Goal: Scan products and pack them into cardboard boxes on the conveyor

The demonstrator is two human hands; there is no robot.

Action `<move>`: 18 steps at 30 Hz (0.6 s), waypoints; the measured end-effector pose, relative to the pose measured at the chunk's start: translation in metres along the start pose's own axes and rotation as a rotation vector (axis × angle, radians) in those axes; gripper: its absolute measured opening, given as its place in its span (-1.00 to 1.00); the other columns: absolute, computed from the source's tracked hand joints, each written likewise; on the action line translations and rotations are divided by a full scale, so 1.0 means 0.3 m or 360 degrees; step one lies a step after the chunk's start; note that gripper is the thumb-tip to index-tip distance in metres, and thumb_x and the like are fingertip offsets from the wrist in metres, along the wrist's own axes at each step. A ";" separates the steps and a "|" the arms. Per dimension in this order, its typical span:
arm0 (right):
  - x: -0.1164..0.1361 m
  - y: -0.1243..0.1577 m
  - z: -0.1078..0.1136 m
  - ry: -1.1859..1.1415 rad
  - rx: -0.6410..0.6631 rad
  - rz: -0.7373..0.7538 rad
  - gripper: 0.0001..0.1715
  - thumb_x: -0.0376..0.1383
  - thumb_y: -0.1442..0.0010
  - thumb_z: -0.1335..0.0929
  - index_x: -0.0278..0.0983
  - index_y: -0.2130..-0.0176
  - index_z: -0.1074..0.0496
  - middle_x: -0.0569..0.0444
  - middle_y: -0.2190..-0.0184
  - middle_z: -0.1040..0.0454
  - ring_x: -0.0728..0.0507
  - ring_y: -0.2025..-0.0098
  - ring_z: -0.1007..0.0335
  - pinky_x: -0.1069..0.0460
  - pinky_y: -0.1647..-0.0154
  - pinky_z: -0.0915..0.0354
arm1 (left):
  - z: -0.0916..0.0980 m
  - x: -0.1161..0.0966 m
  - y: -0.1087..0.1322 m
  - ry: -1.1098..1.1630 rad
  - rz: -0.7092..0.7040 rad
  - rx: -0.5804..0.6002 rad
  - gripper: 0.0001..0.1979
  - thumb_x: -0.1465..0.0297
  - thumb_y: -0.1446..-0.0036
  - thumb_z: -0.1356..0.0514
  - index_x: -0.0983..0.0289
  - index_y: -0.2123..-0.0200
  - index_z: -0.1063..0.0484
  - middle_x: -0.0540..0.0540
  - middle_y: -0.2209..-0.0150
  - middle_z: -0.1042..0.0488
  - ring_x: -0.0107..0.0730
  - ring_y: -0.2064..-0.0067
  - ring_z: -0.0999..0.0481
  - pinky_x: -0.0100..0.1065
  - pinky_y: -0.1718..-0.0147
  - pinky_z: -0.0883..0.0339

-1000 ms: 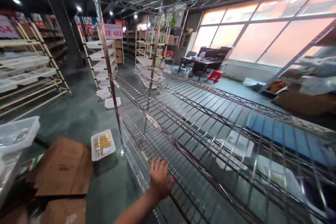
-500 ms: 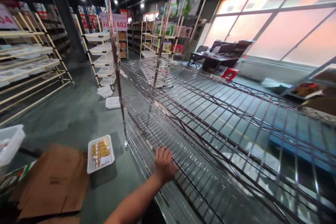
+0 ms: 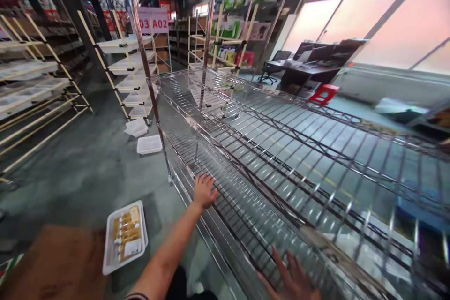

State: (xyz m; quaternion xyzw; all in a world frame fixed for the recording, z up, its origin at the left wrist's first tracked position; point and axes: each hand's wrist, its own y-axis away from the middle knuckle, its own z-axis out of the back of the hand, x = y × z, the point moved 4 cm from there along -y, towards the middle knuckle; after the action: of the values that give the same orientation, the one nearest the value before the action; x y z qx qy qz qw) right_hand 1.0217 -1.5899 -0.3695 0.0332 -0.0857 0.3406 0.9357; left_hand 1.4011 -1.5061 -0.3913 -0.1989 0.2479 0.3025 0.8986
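Note:
A chrome wire shelf rack (image 3: 246,140) with several tiers stands in front of me. My left hand (image 3: 205,191) rests at the front edge of a lower wire shelf (image 3: 225,206), with its fingers stretched out and nothing seen in them. Farther right and nearer to me, my right hand (image 3: 291,279) is partly cut off by the bottom of the view. Its fingers are spread over the same lower shelf; whether they touch the wires I cannot tell. A small paper label (image 3: 191,122) sits on the front rim of the tier above.
On the floor at left lie a white tray (image 3: 109,236) holding packs with yellowish contents and a brown cardboard box (image 3: 59,262). Another white tray (image 3: 149,144) lies beyond the rack's post. Pipe racks with bins (image 3: 130,84) stand behind; a desk (image 3: 298,66) and red stool (image 3: 324,94) are near the windows.
My left hand has shifted up and left in view, still along the lower shelf edge. My right hand has come into view at the bottom. The whole view has turned slightly.

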 end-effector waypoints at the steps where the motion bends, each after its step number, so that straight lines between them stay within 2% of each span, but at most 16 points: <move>1: 0.036 -0.074 -0.024 -0.0024 0.0003 -0.0001 0.05 0.29 -0.13 -0.27 0.21 -0.52 -0.12 -0.02 -0.48 -0.26 -0.52 -0.54 -0.09 -0.63 -0.37 -0.16 | 0.000 0.049 -0.078 -0.0007 0.0010 0.0032 -0.58 0.26 -0.32 -0.23 0.19 -0.20 -0.54 0.14 -0.28 -0.55 0.02 -0.41 -0.34 0.23 -0.50 -0.06; 3: 0.108 -0.230 -0.069 -0.0054 -0.0020 0.0004 0.05 0.29 -0.19 -0.22 -0.05 -0.50 -0.23 -0.17 -0.52 -0.17 -0.53 -0.55 -0.05 -0.63 -0.42 -0.08 | -0.006 0.150 -0.232 -0.0028 0.0009 0.0072 -0.58 0.22 -0.36 -0.21 0.17 -0.22 -0.53 0.12 -0.30 -0.53 0.00 -0.44 -0.31 0.22 -0.51 -0.04; 4: 0.142 -0.310 -0.091 -0.0058 -0.0036 0.0003 0.04 0.29 -0.21 -0.21 -0.11 -0.48 -0.27 -0.21 -0.54 -0.13 -0.53 -0.56 -0.03 -0.64 -0.42 -0.06 | -0.011 0.199 -0.308 -0.0041 0.0001 0.0084 -0.59 0.21 -0.37 -0.20 0.16 -0.22 -0.52 0.11 -0.31 -0.52 -0.01 -0.45 -0.29 0.22 -0.51 -0.04; 10: 0.363 -0.783 -0.231 0.0028 0.0018 0.0046 -0.10 0.24 -0.25 -0.27 -0.06 -0.41 -0.38 -0.19 -0.54 -0.12 -0.55 -0.56 -0.03 -0.69 -0.32 -0.13 | -0.025 0.490 -0.770 -0.0090 -0.0004 0.0090 -0.59 0.18 -0.41 -0.17 0.14 -0.23 -0.54 0.13 -0.32 -0.52 0.03 -0.47 -0.27 0.25 -0.51 -0.03; 13: 0.514 -1.011 -0.294 0.0119 0.0036 0.0012 -0.13 0.19 -0.28 -0.25 -0.08 -0.41 -0.38 -0.19 -0.55 -0.10 -0.54 -0.57 0.02 -0.68 -0.31 -0.16 | 0.015 0.650 -0.976 -0.0173 -0.0072 0.0128 -0.48 0.14 -0.41 -0.17 0.04 -0.38 -0.42 0.15 -0.48 -0.31 0.13 -0.52 -0.18 0.35 -0.46 -0.05; 15: 0.627 -1.166 -0.335 0.0170 0.0051 -0.0021 -0.13 0.19 -0.27 -0.27 -0.06 -0.42 -0.37 -0.18 -0.55 -0.11 -0.54 -0.58 0.04 -0.67 -0.30 -0.18 | 0.055 0.788 -1.044 -0.0221 -0.0135 0.0118 -0.41 0.15 -0.44 -0.14 0.02 -0.47 -0.28 0.16 -0.55 -0.16 0.14 -0.55 -0.12 0.35 -0.44 -0.03; 16: 0.686 -1.244 -0.356 0.0188 0.0065 -0.0038 -0.12 0.20 -0.26 -0.28 -0.05 -0.43 -0.36 -0.16 -0.55 -0.12 -0.53 -0.58 0.04 -0.65 -0.30 -0.19 | 0.075 0.869 -1.045 -0.0236 -0.0139 0.0102 -0.40 0.17 -0.45 -0.12 0.06 -0.49 -0.24 0.19 -0.56 -0.14 0.13 -0.55 -0.11 0.33 -0.44 -0.01; 18: 0.806 -1.403 -0.396 0.0207 0.0124 -0.0069 -0.09 0.22 -0.25 -0.28 -0.02 -0.45 -0.33 -0.14 -0.56 -0.10 -0.50 -0.59 0.05 -0.62 -0.32 -0.20 | 0.112 1.048 -0.973 -0.0271 -0.0068 0.0080 -0.44 0.25 -0.47 -0.06 0.16 -0.47 -0.28 0.23 -0.52 -0.23 0.07 -0.52 -0.18 0.24 -0.44 -0.06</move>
State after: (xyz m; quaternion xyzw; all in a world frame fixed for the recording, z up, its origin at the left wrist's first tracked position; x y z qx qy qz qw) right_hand 1.4907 -1.7451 -0.4437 0.0494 -0.0107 0.3247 0.9444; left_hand 1.8177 -1.5644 -0.4818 -0.1553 0.1739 0.2927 0.9274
